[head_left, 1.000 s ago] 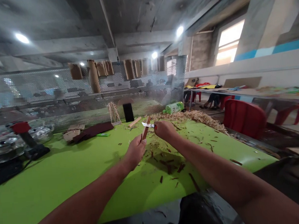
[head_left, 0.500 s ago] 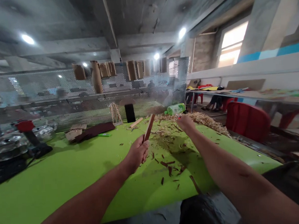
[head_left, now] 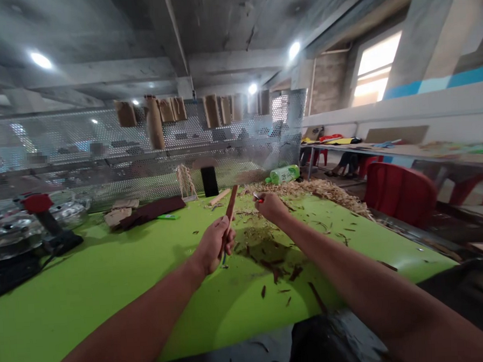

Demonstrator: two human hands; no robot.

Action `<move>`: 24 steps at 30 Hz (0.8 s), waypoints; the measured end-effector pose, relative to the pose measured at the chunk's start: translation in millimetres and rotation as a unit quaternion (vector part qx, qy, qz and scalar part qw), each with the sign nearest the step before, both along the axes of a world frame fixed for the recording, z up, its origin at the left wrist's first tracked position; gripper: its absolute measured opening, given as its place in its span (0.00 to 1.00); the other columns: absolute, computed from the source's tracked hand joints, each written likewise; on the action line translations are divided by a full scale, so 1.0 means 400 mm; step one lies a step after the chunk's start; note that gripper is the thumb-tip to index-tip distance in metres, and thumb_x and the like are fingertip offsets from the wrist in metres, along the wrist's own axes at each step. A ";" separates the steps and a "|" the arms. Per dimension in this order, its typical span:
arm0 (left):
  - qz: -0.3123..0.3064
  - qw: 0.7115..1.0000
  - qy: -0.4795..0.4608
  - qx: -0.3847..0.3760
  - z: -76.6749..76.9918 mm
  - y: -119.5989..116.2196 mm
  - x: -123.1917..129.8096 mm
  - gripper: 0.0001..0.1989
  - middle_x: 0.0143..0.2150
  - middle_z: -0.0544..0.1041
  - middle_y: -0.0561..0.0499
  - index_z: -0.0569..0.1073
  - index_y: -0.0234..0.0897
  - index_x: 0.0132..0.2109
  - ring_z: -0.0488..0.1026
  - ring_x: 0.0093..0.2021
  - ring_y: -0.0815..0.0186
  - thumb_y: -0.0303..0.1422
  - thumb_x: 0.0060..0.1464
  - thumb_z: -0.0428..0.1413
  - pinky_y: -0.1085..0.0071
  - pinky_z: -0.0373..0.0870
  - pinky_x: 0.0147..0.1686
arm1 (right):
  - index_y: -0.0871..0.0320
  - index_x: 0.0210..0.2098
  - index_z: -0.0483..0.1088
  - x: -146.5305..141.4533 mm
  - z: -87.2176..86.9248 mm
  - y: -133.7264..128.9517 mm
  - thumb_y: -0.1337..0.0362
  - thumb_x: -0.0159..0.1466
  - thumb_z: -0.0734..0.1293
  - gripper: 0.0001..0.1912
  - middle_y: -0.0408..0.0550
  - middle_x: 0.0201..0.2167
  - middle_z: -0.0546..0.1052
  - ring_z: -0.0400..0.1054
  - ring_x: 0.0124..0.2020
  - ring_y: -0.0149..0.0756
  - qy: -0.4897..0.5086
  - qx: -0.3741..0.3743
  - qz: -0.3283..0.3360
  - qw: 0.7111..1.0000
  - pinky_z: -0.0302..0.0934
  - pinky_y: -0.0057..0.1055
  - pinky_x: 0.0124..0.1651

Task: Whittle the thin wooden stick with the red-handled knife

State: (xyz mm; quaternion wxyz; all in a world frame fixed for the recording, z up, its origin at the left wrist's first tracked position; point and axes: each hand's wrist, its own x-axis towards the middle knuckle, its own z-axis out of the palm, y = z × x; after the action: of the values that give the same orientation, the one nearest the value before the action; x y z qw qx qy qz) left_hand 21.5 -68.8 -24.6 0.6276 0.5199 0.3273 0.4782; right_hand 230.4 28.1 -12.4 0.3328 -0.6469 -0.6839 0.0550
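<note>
A narrow reddish-brown wooden stick (head_left: 232,203) stands tilted in my left hand (head_left: 214,244), whose fingers are wrapped round its lower part. A thin bluish item (head_left: 224,260) shows just below that hand. To the right, my right hand (head_left: 272,207) is closed on a small red-handled tool (head_left: 259,199) with a short pale tip pointing toward the stick; the tip and the stick are apart. Dark wood shavings (head_left: 275,271) lie on the green tabletop (head_left: 170,293) below and between the hands.
Pale shavings (head_left: 335,193) and a green bottle (head_left: 285,174) lie at the back right. Behind the tabletop stand a black phone-like slab (head_left: 209,181) and a perforated metal screen (head_left: 240,148). Dark sheets (head_left: 154,211) and a red-black power tool (head_left: 44,213) are left; a red chair (head_left: 400,194) is right.
My right hand has moved left, closer to the stick, with the small tool in it. My left hand and the stick have shifted slightly left and down.
</note>
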 end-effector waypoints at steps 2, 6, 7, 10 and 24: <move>-0.004 0.999 -0.018 -0.046 0.005 0.001 -0.007 0.15 0.23 0.63 0.59 0.67 0.36 0.44 0.55 0.15 0.77 0.44 0.64 0.48 0.81 0.56 0.13 | 0.57 0.39 0.77 0.003 -0.003 0.003 0.64 0.57 0.62 0.15 0.49 0.29 0.78 0.67 0.28 0.34 -0.012 -0.016 -0.007 1.000 0.50 0.26 0.27; -0.007 0.996 -0.027 -0.085 0.012 0.006 -0.017 0.17 0.27 0.68 0.56 0.69 0.33 0.44 0.55 0.14 0.79 0.44 0.65 0.47 0.81 0.55 0.11 | 0.58 0.37 0.77 0.010 -0.010 0.009 0.63 0.58 0.62 0.13 0.49 0.28 0.77 0.66 0.26 0.33 -0.033 -0.030 -0.015 0.999 0.47 0.26 0.26; -0.007 0.996 -0.032 -0.084 0.013 0.007 -0.018 0.17 0.27 0.68 0.56 0.69 0.33 0.45 0.55 0.14 0.79 0.44 0.65 0.47 0.81 0.55 0.11 | 0.59 0.37 0.77 0.011 -0.011 0.011 0.63 0.59 0.61 0.13 0.49 0.28 0.77 0.65 0.26 0.33 -0.034 -0.027 -0.018 0.999 0.47 0.26 0.26; -0.007 0.996 -0.046 -0.074 0.013 0.008 -0.016 0.17 0.25 0.66 0.57 0.69 0.34 0.49 0.58 0.14 0.77 0.43 0.65 0.47 0.80 0.59 0.13 | 0.60 0.37 0.77 0.012 -0.011 0.014 0.62 0.60 0.61 0.14 0.49 0.28 0.77 0.65 0.26 0.32 -0.024 -0.017 -0.011 1.000 0.48 0.26 0.27; 0.009 0.997 -0.062 -0.052 0.021 0.001 -0.007 0.17 0.25 0.66 0.56 0.69 0.35 0.52 0.61 0.17 0.74 0.41 0.64 0.49 0.79 0.61 0.15 | 0.60 0.34 0.76 0.009 -0.006 0.003 0.61 0.59 0.61 0.13 0.44 0.23 0.73 0.63 0.24 0.30 0.047 0.013 0.050 0.998 0.49 0.24 0.27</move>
State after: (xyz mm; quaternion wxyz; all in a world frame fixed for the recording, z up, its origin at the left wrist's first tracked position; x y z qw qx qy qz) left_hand 18.8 -68.5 -16.1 0.6683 0.4535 0.3168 0.4973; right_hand 233.9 29.2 -14.7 0.3696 -0.6042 -0.6997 0.0933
